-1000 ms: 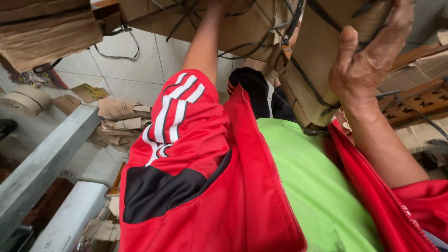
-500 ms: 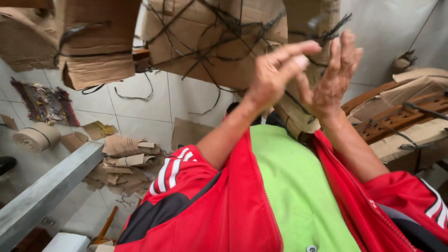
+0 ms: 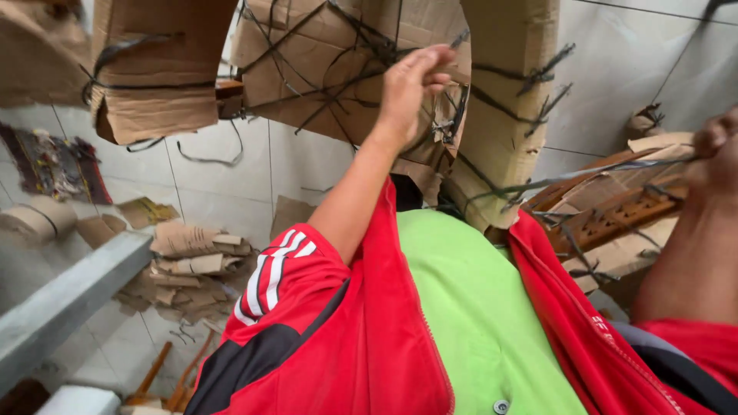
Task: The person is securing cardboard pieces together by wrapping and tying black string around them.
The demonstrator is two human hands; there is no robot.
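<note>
Left hand (image 3: 411,84) is up high, fingers bunched and pressed against the cardboard bundle (image 3: 346,61), which hangs overhead, laced with dark wire (image 3: 307,96). The fingertips pinch together at the bundle's edge, though whether they actually grip a strand is hard to tell. Over at the frame's right edge, the right hand (image 3: 715,150) is curled closed around a long dark wire strand (image 3: 584,178) that stretches left toward another cardboard piece (image 3: 503,100), this one also wrapped in wire. Behind that wrist lies a wooden pallet (image 3: 615,215) stacked with flattened cardboard. Down on the tiled floor (image 3: 207,192), left side, a heap of cardboard scraps (image 3: 196,257) sits beside a grey beam (image 3: 69,300).
</note>
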